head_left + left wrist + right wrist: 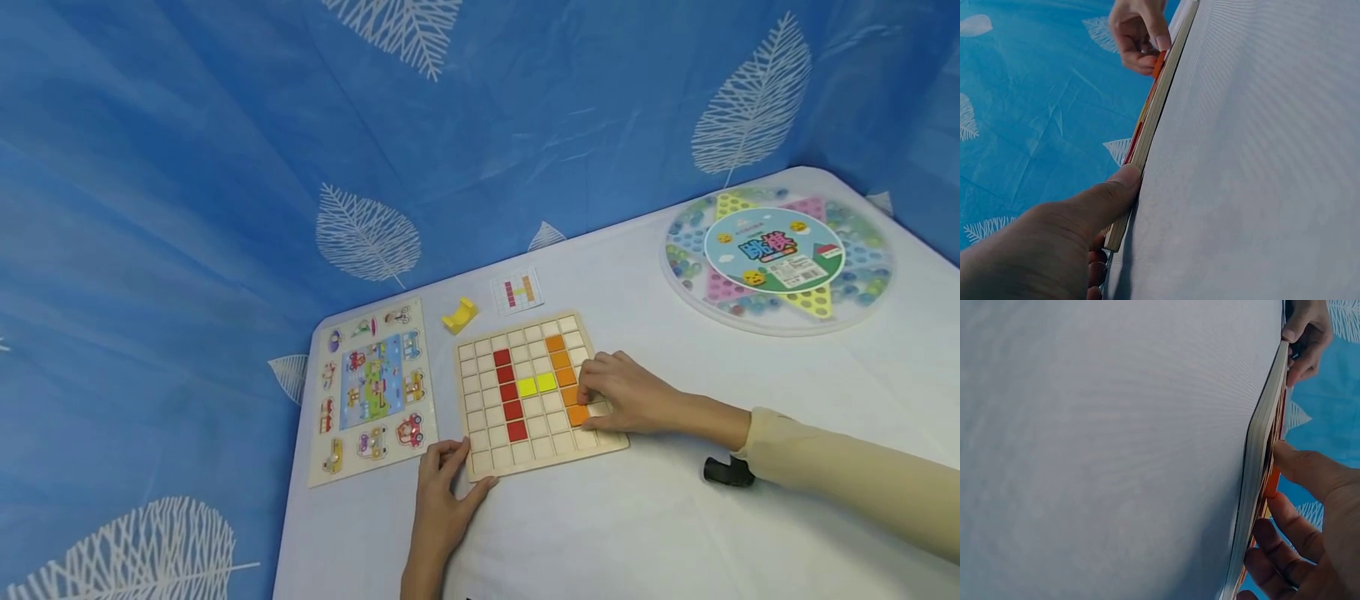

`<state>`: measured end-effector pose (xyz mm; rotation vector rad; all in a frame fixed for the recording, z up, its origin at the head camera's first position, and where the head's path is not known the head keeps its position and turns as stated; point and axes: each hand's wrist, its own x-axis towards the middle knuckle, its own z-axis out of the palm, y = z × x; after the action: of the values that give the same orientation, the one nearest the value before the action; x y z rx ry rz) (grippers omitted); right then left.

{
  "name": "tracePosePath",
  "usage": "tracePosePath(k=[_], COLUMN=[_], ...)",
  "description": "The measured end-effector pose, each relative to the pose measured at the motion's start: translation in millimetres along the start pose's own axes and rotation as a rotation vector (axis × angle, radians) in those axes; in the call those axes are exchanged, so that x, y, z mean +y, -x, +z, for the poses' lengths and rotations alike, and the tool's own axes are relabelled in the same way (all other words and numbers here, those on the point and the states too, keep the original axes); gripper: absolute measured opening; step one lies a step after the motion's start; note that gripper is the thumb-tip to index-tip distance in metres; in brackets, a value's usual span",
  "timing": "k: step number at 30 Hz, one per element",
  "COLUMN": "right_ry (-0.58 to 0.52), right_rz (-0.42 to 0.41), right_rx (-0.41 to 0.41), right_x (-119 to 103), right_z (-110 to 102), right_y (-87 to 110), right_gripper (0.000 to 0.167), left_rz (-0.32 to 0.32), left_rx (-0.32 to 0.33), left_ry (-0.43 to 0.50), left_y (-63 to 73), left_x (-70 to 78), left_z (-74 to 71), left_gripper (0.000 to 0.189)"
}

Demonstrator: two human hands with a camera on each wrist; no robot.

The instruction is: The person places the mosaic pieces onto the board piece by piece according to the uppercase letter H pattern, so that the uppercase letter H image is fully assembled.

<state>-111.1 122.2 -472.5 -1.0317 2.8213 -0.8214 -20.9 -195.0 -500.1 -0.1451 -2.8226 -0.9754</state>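
Observation:
A square wooden grid board [522, 451] lies on the table, its cells holding a column of red tiles [512, 410], two yellow tiles [527, 387] and a column of orange tiles [560, 360]. At the board's near left corner, my left hand [441, 504] holds it, thumb along the front edge and fingers at the left side. My right hand [630, 396] reaches over the right side of the board. Between its thumb and index finger it pinches an orange tile [1274, 482] at the low end of the orange column; the other fingers rest at the board's edge.
Behind the board lie a pattern card [517, 292] and a yellow curved piece [460, 316]. A vehicle picture puzzle [375, 392] is on the left. Far right sits a round marble game box [776, 258]. A small black object [727, 472] lies below the right wrist.

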Motion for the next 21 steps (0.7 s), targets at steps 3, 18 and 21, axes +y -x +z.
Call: tracePosePath(k=[3, 18, 21], right_ry=[0.004, -0.049, -0.046], right_rz=[0.011, 0.034, 0.052], right_rx=[-0.007, 0.014, 0.060], right_x=[0.0, 0.0, 5.8], right_z=[0.5, 2.6, -3.6], right_y=[-1.1, 6.2, 12.9], right_gripper=[0.029, 0.025, 0.022], left_rz=[0.001, -0.032, 0.017], left_rx=[0.000, -0.048, -0.063], left_ry=[-0.001, -0.026, -0.077], left_y=[-0.3, 3.9, -1.5], left_x=[0.6, 2.1, 4.0], left_z=[-0.5, -2.4, -11.0], left_gripper=[0.066, 0.065, 0.062])
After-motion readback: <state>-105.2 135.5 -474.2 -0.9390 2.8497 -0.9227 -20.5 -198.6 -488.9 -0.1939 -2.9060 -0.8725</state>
